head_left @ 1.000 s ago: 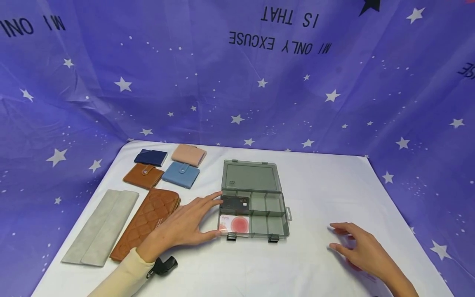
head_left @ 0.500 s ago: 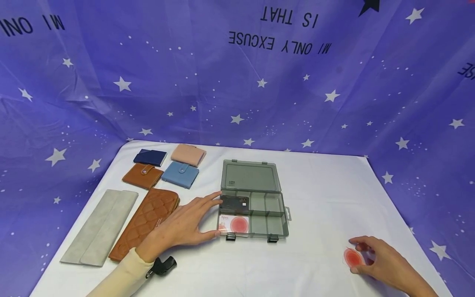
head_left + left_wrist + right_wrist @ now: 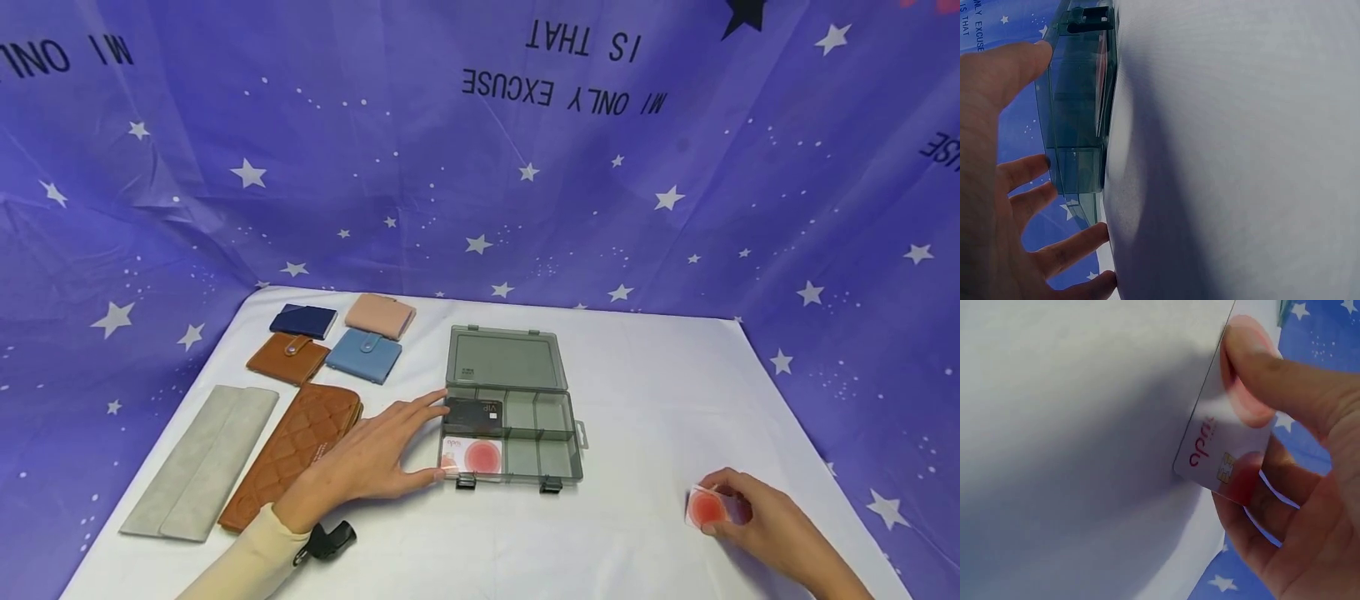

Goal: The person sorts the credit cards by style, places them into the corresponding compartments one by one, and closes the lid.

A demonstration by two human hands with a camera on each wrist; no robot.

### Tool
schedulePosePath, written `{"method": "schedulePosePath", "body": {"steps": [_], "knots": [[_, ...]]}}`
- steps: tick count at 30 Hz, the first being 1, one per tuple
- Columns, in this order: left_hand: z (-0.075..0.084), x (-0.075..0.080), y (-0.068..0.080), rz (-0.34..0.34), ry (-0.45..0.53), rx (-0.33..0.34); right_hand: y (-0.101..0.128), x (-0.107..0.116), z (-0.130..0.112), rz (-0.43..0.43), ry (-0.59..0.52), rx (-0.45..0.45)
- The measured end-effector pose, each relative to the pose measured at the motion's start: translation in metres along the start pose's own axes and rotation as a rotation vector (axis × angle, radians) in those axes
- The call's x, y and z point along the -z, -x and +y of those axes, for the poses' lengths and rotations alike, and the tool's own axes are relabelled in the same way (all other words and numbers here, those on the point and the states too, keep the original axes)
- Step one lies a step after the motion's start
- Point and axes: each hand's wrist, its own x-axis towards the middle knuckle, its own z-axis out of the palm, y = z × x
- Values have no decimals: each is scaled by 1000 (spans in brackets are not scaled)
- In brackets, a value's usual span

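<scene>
- The white card with a red disc (image 3: 706, 507) sits near the table's (image 3: 660, 400) front right corner, pinched in the right hand (image 3: 765, 525); the right wrist view shows the thumb (image 3: 1254, 369) pressed on its face and the fingers curled behind.
- The card's free end points left, toward the grey compartment box (image 3: 517, 433), which lies well apart to the left, near the table's middle.
- The box lies open, lid (image 3: 504, 357) flat behind it; its left compartments hold a black card (image 3: 474, 411) and another red-disc card (image 3: 471, 456).
- The left hand (image 3: 375, 454) is nearer the box: straight, spread fingers touch its left wall, gripping nothing.
- Wallets (image 3: 333, 337) lie toward the table's rear left corner.
</scene>
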Motion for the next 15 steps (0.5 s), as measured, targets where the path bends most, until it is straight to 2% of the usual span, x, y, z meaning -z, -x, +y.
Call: {"method": "schedulePosePath", "body": {"steps": [7, 15], "knots": [[1, -1, 2, -15, 3, 7, -23, -1, -22, 55, -37, 49], [2, 0, 1, -1, -6, 1, -68, -9, -63, 112, -115, 38]]}}
